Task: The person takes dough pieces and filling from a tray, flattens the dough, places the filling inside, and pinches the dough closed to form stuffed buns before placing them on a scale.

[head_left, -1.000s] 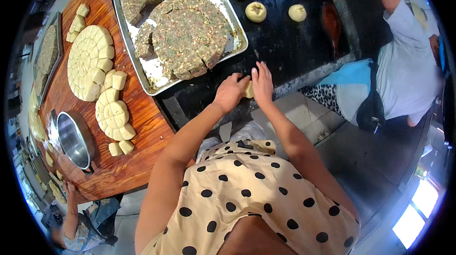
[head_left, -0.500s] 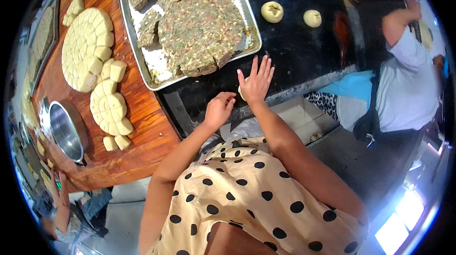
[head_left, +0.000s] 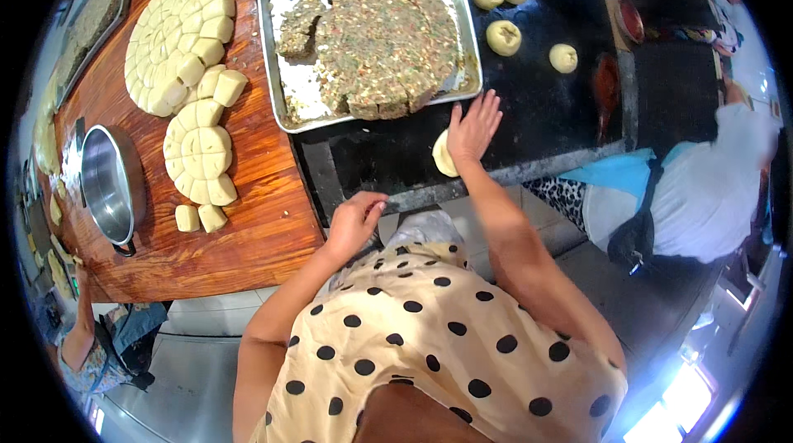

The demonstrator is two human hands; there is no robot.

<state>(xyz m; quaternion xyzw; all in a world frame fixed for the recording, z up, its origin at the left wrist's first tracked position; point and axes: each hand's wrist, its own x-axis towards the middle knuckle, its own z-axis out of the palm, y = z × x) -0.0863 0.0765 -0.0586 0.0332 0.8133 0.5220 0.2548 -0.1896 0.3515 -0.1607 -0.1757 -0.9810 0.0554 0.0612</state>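
A flattened round of pale dough [head_left: 444,156] lies on the black worktop, close to its near edge. My right hand [head_left: 475,129] rests flat over the round's right side, fingers stretched out and together, covering part of it. Left of the dough, at the worktop's edge, is my left hand [head_left: 355,222]; its fingers are loosely bent with a gap before the thumb, and nothing shows in them. Just beyond my hands stands a metal tray [head_left: 289,124] bearing a large mound of speckled filling [head_left: 384,38].
Several filled dough balls [head_left: 504,38] sit farther back on the black top. To the left, cut dough pieces [head_left: 198,150] and a steel pot [head_left: 111,183] stand on a wooden table [head_left: 260,232]. A co-worker in a white shirt [head_left: 702,203] is at the right; another person [head_left: 91,344] is lower left.
My left hand has drawn back from the dough toward the worktop's edge. My right hand stays flat by the round, more of which now shows. The whole view has shifted.
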